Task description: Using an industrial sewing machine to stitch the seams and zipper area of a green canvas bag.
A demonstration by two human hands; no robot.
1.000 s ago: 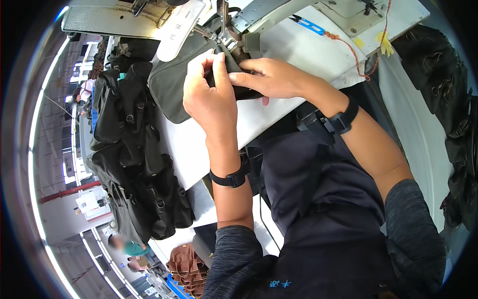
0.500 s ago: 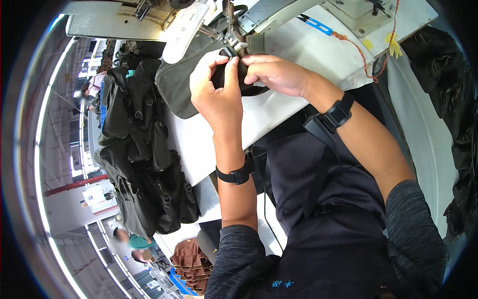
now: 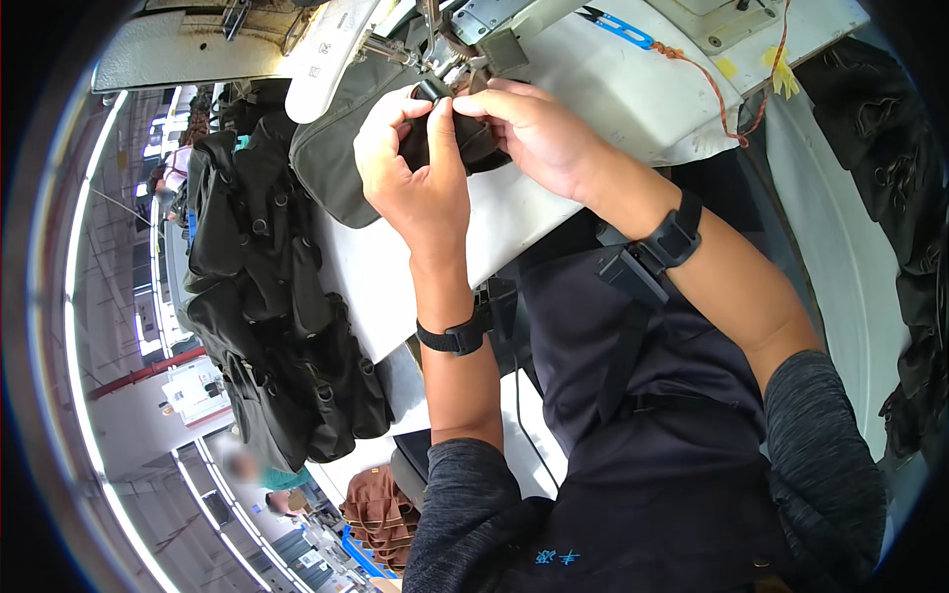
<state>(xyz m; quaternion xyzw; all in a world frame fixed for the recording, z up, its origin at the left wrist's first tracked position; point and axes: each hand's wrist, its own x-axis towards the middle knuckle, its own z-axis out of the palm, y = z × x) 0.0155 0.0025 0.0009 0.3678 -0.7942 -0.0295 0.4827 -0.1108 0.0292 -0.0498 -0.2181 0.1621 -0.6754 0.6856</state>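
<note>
A dark olive fabric bag (image 3: 341, 163) lies on the white sewing table, partly under the sewing machine (image 3: 484, 30). My left hand (image 3: 420, 188) is closed in a pinch on the bag's dark edge, just in front of the needle area. A short, shiny black piece (image 3: 431, 90) shows between its thumb and fingers; its kind is unclear. Close beside it, my right hand (image 3: 544, 138) has its thumb and curled fingers on the same dark edge. The thumb tips almost meet. My hands hide much of the bag's near side.
Blue thread snips (image 3: 618, 30) tied to an orange cord lie at the back right of the white table (image 3: 633, 109). Dark bags (image 3: 262, 287) are piled on the left, with brown pieces (image 3: 381, 514) below them. More dark fabric goods (image 3: 880, 178) hang at the right.
The whole view has shifted slightly, with machine and bag now further left and up. My right thumb has come closer to my left fingertips at the bag's edge.
</note>
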